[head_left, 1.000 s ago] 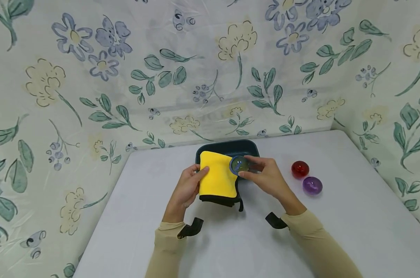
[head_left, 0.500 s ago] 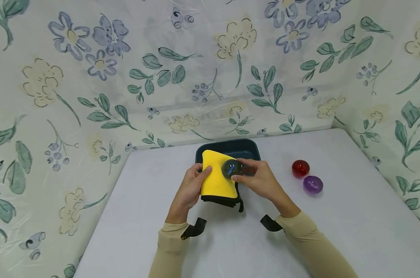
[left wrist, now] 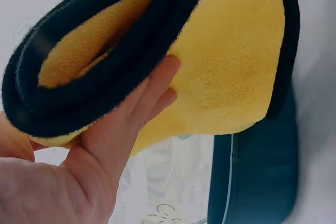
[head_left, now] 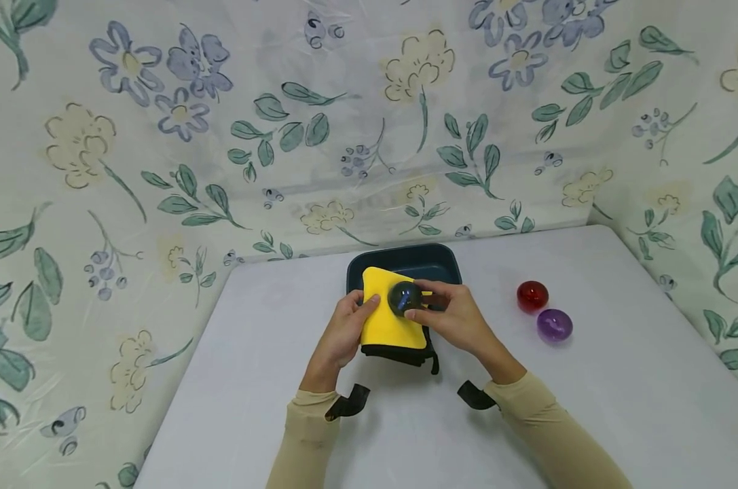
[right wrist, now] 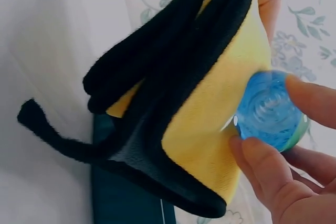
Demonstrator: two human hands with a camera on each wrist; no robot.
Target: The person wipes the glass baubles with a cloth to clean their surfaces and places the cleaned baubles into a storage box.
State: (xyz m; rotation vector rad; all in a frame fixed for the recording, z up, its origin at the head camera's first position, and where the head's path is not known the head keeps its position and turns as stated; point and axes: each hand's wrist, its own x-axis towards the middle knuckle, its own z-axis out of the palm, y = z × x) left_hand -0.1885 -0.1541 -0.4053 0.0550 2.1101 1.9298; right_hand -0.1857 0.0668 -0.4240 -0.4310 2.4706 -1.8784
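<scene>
A folded yellow cloth (head_left: 385,329) with black edging is held up over the table by my left hand (head_left: 342,328), thumb on its front and fingers behind. In the left wrist view those fingers (left wrist: 160,85) lie along the yellow cloth (left wrist: 236,61) under its dark folded edge. My right hand (head_left: 457,318) pinches a clear ball (head_left: 404,299), dark in the head view, against the cloth's yellow face. The right wrist view shows the ball (right wrist: 270,109) as translucent blue, between the thumb and fingers, right at the cloth's surface.
Behind the cloth stands a dark teal tray (head_left: 405,256), partly hidden by it. To the right, a red ball (head_left: 532,297) and a purple ball (head_left: 555,325) lie close together on the white table (head_left: 252,353). A floral sheet (head_left: 344,136) hangs at the back.
My right hand has moved the ball left from the cloth's right edge onto its yellow face. The left hand and cloth have shifted slightly right in the view.
</scene>
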